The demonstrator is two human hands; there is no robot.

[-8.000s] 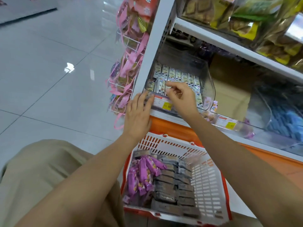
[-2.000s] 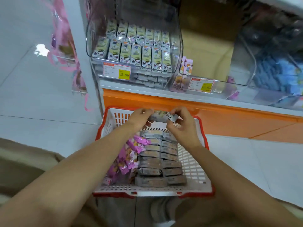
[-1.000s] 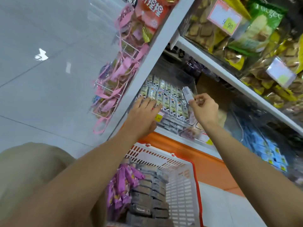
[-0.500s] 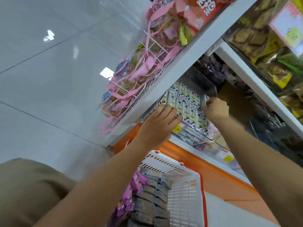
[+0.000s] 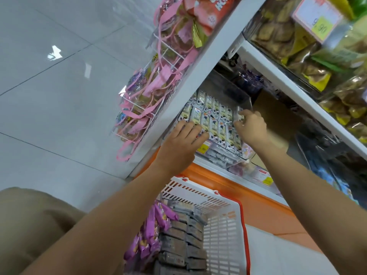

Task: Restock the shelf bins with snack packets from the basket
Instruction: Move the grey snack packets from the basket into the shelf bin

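A clear shelf bin (image 5: 228,161) holds rows of pale snack packets (image 5: 210,116) standing upright. My right hand (image 5: 251,127) reaches into the bin's right end and pinches one snack packet (image 5: 238,115) at the end of the back row. My left hand (image 5: 183,139) rests with straight fingers on the bin's front left edge, above the price label (image 5: 203,147). Below, the white basket with a red rim (image 5: 224,221) holds stacked grey-brown packets (image 5: 182,241) and purple packets (image 5: 151,233).
A wire rack of pink-ribboned bags (image 5: 155,92) hangs on the shelf's left end. Bags of biscuits (image 5: 309,46) fill the shelf above. Further right stand a cardboard box (image 5: 278,120) and another clear bin with blue packets (image 5: 329,175). An orange base (image 5: 248,195) runs under the shelf.
Two seconds ago both hands took a packet out of the basket. My right hand carried it up into the bin's right end; my left hand went to the bin's front.
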